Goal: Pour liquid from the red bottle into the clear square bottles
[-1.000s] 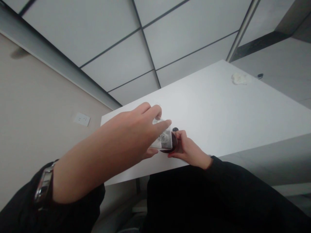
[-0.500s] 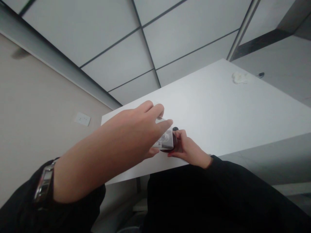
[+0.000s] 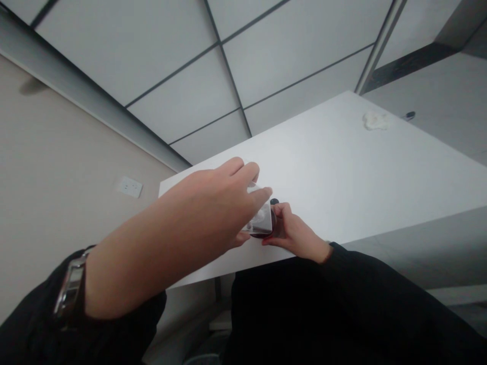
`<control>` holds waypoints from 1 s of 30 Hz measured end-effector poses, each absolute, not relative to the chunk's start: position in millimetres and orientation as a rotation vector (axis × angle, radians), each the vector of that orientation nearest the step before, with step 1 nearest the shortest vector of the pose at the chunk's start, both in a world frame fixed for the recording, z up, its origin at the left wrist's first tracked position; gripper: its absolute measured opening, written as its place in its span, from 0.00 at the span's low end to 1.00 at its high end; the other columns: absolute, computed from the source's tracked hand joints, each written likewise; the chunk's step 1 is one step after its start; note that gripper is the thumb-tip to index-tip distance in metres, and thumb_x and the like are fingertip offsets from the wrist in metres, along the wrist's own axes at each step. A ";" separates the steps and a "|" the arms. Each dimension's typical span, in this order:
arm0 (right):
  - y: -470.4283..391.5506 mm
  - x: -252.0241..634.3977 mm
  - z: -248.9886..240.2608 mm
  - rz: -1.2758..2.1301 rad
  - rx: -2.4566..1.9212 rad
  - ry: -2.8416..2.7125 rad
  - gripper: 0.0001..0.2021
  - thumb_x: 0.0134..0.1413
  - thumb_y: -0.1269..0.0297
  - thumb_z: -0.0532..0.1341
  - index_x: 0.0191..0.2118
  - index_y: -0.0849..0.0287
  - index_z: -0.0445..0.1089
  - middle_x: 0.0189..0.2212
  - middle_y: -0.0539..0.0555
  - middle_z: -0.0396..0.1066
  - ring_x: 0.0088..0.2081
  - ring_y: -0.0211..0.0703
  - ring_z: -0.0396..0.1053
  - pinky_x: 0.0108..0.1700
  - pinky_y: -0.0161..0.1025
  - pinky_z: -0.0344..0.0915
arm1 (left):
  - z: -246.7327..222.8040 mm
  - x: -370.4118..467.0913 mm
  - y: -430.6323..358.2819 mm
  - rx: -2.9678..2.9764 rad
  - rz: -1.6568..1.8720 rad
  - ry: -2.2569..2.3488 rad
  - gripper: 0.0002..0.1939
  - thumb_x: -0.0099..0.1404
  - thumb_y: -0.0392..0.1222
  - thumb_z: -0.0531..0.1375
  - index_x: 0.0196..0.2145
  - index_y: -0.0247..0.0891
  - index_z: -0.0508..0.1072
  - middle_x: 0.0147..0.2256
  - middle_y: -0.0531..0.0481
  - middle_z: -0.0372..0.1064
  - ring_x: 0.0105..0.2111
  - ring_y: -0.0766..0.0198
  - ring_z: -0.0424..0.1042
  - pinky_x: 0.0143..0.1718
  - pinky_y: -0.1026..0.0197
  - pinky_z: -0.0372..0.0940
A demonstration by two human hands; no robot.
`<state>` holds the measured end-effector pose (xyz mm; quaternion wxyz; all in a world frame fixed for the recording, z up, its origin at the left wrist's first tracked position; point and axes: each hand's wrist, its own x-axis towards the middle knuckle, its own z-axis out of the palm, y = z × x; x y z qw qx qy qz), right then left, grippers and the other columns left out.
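Note:
My left hand (image 3: 238,195) is closed around a clear, square-edged container (image 3: 262,218), which is tilted with its near end toward my right hand. Part of the container is covered by my fingers. Just under and beyond it is a round dark-red cup-like vessel (image 3: 262,234), mostly hidden by the container. My right hand (image 3: 294,233) has its thumb and fingers curled round the right side of this vessel. A small black round object (image 3: 274,201) shows just above the right fingertips; whether it touches the vessel, I cannot tell.
Both hands are over a white table (image 3: 323,167) near its front edge. A crumpled white tissue-like thing (image 3: 375,120) lies at the far right. Grey panelled doors (image 3: 171,61) stand behind the table, and a wall with a socket (image 3: 131,187) is on the left.
The clear container and my left hand have shifted very slightly to the right. My right hand stays in place around the dark-red vessel.

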<state>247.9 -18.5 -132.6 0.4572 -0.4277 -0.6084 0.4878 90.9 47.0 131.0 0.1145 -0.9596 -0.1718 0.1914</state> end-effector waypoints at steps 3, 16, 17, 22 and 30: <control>-18.2 248.1 -133.6 1.203 -1.051 -1.501 0.32 0.54 0.53 0.76 0.52 0.51 0.55 0.50 0.59 0.74 0.49 0.58 0.77 0.48 0.51 0.74 | 131.6 90.9 45.9 -2.812 0.560 -0.502 0.27 0.65 0.52 0.69 0.58 0.42 0.73 0.53 0.39 0.72 0.50 0.43 0.72 0.47 0.45 0.68; -17.0 249.3 -129.7 1.217 -1.117 -1.506 0.33 0.50 0.53 0.78 0.51 0.52 0.56 0.48 0.60 0.76 0.46 0.59 0.77 0.45 0.49 0.72 | 128.6 75.0 45.2 -2.788 0.585 -0.808 0.34 0.61 0.43 0.72 0.62 0.43 0.66 0.53 0.43 0.72 0.44 0.49 0.77 0.31 0.58 0.68; -17.0 249.3 -129.6 1.221 -1.118 -1.506 0.33 0.50 0.53 0.78 0.51 0.52 0.56 0.48 0.60 0.76 0.46 0.59 0.77 0.44 0.49 0.72 | 126.7 71.9 45.7 -2.810 0.574 -0.835 0.35 0.61 0.43 0.72 0.63 0.43 0.65 0.54 0.43 0.72 0.45 0.49 0.77 0.33 0.57 0.69; -16.7 248.2 -130.8 1.229 -1.109 -1.505 0.33 0.51 0.54 0.78 0.50 0.51 0.55 0.52 0.61 0.75 0.49 0.59 0.77 0.47 0.50 0.72 | 115.0 54.9 49.3 -2.948 0.474 -0.973 0.36 0.64 0.40 0.70 0.65 0.45 0.61 0.60 0.41 0.69 0.54 0.45 0.76 0.47 0.49 0.75; -16.9 248.5 -129.1 1.204 -1.136 -1.519 0.33 0.50 0.52 0.78 0.48 0.51 0.53 0.50 0.60 0.76 0.47 0.60 0.78 0.47 0.50 0.72 | 100.2 21.5 50.2 -3.175 0.206 -1.210 0.33 0.65 0.38 0.66 0.64 0.48 0.59 0.61 0.41 0.66 0.62 0.49 0.71 0.60 0.45 0.74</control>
